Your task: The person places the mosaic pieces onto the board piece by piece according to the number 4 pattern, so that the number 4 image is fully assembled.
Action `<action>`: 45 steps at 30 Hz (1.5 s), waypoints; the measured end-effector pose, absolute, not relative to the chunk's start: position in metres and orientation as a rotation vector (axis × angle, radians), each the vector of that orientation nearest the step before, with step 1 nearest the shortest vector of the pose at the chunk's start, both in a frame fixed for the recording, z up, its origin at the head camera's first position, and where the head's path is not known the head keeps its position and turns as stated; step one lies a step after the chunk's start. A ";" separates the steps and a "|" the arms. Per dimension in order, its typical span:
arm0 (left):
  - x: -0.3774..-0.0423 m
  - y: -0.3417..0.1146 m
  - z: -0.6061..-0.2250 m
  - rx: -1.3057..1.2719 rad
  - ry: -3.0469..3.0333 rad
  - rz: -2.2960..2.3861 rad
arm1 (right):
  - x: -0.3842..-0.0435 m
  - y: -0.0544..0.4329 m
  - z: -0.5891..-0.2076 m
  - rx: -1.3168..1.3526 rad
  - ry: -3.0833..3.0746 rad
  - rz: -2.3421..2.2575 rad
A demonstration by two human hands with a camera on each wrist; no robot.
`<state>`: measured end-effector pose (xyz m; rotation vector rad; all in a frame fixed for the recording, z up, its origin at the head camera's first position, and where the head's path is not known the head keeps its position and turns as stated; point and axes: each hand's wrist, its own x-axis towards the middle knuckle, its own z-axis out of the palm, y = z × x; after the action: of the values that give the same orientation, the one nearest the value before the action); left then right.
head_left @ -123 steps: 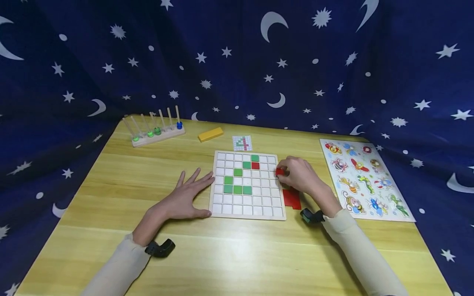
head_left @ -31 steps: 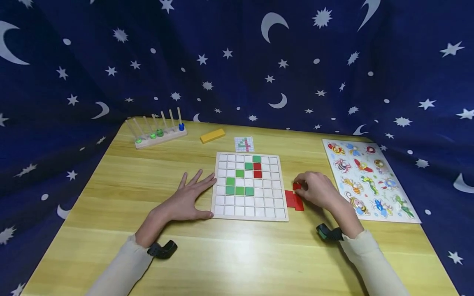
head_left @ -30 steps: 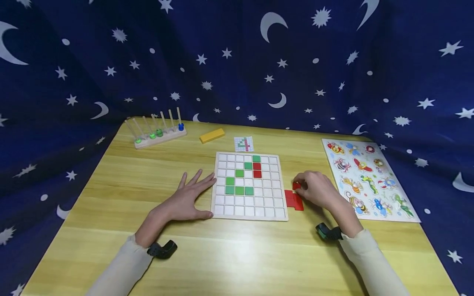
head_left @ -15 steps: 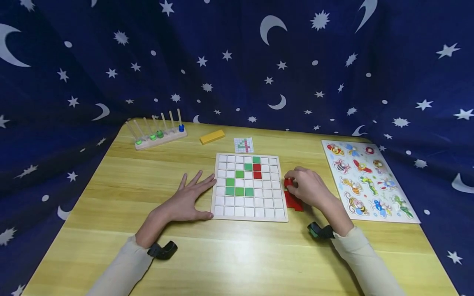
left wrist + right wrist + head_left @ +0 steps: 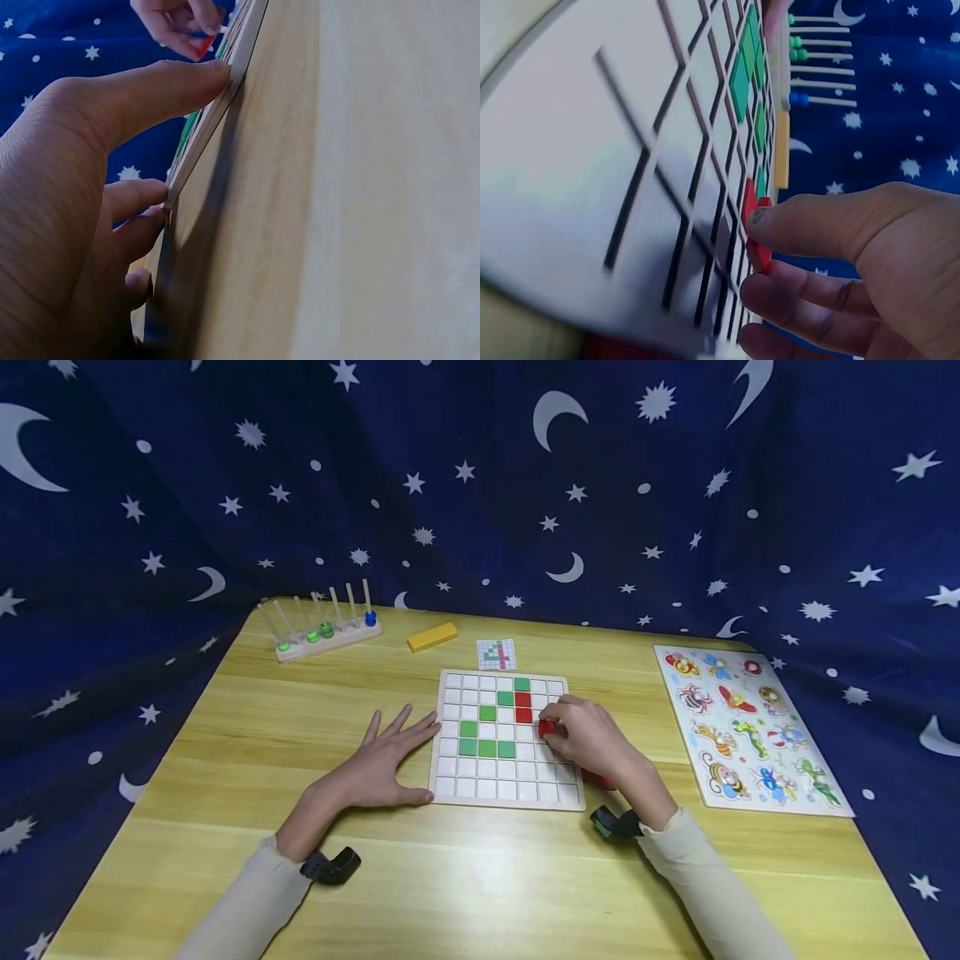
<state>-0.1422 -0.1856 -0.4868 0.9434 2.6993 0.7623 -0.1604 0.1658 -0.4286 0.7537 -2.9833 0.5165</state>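
A white gridded board (image 5: 487,789) lies mid-table, with several green tiles (image 5: 487,748) and two red tiles (image 5: 522,715) set in its cells. My left hand (image 5: 371,768) has its fingers spread, thumb and fingertips touching the board's left edge; the left wrist view shows them against its side. Over the right part of the board, my right hand (image 5: 592,739) pinches a red tile (image 5: 547,727) between thumb and fingers. The right wrist view shows this red tile (image 5: 205,47) tilted just above the grid. More red tiles (image 5: 600,780) lie beside the board, partly hidden under my right wrist.
Behind the board lies a small pattern card (image 5: 497,654) with a green and red figure 4. A yellow block (image 5: 432,637) and a peg stand (image 5: 330,642) with beads are at back left. An insect puzzle board (image 5: 738,760) lies on the right.
A second red tile has been set under the first on the board. My right hand has picked up another from the pile and moved left over the board. My left hand stays put.
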 end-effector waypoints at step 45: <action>-0.144 -0.186 -0.487 0.969 2.700 0.753 | -0.131 0.219 -0.431 0.646 -3.082 0.453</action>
<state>-0.1437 -0.1865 -0.4874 0.9689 2.7001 0.7534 -0.1309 0.2188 -0.4313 0.6463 -3.0823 0.4534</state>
